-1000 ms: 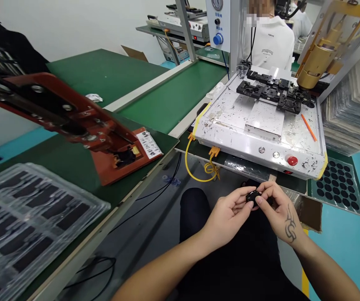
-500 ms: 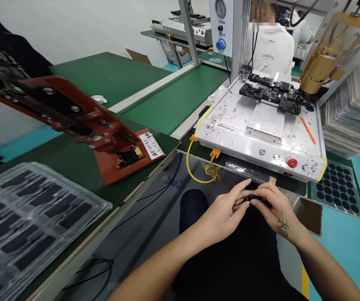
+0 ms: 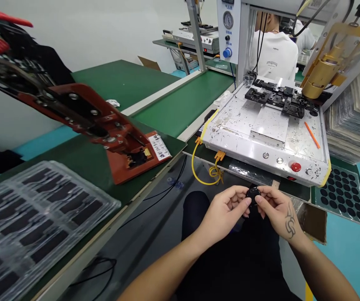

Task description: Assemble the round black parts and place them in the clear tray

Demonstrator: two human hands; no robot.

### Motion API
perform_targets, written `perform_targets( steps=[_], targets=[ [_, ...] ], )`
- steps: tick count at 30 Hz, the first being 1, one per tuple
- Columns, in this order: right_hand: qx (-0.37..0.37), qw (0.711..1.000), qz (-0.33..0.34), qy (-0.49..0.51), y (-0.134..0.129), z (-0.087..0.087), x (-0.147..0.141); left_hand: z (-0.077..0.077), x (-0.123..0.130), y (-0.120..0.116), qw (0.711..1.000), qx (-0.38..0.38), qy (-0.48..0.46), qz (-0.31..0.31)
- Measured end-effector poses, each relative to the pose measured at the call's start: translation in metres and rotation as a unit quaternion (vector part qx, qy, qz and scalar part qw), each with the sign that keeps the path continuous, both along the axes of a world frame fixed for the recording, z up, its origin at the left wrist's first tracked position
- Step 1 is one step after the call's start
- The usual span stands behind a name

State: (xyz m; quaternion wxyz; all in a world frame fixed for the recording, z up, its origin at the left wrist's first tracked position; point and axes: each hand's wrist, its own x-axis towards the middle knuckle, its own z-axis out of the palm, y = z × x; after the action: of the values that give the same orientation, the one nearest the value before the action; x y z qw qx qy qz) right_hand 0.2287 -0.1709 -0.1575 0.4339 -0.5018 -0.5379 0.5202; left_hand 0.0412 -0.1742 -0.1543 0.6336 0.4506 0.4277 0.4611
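Between my two hands is a small round black part (image 3: 253, 195), its flat face turned up toward the camera. The thumb and fingers of my left hand (image 3: 228, 211) pinch its left edge. On its right edge, my right hand (image 3: 275, 209) grips it the same way, fingers curled behind. Both hands are above my lap, just in front of the white machine (image 3: 239, 146). Black fixtures (image 3: 277, 97) lie on top of that machine, with an orange stick (image 3: 312, 135) to their right.
A red toggle press (image 3: 117, 167) stands on the left green table, beside clear trays of dark parts (image 3: 46, 209). A sheet of black discs (image 3: 343, 194) lies at the right. Yellow cable (image 3: 195, 167) hangs at the machine's front. A person in white (image 3: 274, 54) sits behind.
The round part has turned from nearly edge-on to face-up, and my fingers have shifted to its two sides. The whole view has shifted slightly, with the surroundings now further right.
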Motion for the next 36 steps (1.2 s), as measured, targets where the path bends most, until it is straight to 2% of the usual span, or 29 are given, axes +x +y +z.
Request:
perform_targets(
  steps=[13,20,26,29,31,33,34,35,36],
  targets=[
    [0.028,0.999,0.001,-0.041,-0.004,0.005,-0.003,0.003,-0.001,-0.005,0.987,0.100,0.121,0.043],
    [0.050,0.997,0.001,-0.062,-0.005,0.007,-0.004,0.007,-0.001,-0.005,0.986,0.113,0.113,0.043],
    [0.082,0.993,-0.008,-0.082,-0.005,-0.001,-0.009,0.002,-0.002,-0.006,0.980,0.134,0.131,0.063],
    [0.083,0.993,0.017,-0.083,-0.003,-0.010,-0.009,0.003,-0.007,-0.015,0.968,0.176,0.164,0.075],
    [0.079,0.993,0.058,-0.064,0.001,-0.018,-0.007,0.007,-0.022,-0.018,0.946,0.223,0.213,0.099],
    [0.083,0.991,0.098,-0.038,0.009,-0.029,0.000,0.013,-0.056,-0.022,0.904,0.256,0.290,0.182],
    [0.088,0.989,0.113,-0.038,0.014,-0.036,0.004,0.016,-0.082,-0.027,0.871,0.258,0.334,0.250],
    [0.089,0.988,0.115,-0.054,0.019,-0.044,0.010,0.019,-0.112,-0.034,0.827,0.247,0.381,0.333],
    [0.081,0.987,0.115,-0.078,0.024,-0.052,0.016,0.022,-0.146,-0.045,0.770,0.220,0.425,0.422]
  ],
)
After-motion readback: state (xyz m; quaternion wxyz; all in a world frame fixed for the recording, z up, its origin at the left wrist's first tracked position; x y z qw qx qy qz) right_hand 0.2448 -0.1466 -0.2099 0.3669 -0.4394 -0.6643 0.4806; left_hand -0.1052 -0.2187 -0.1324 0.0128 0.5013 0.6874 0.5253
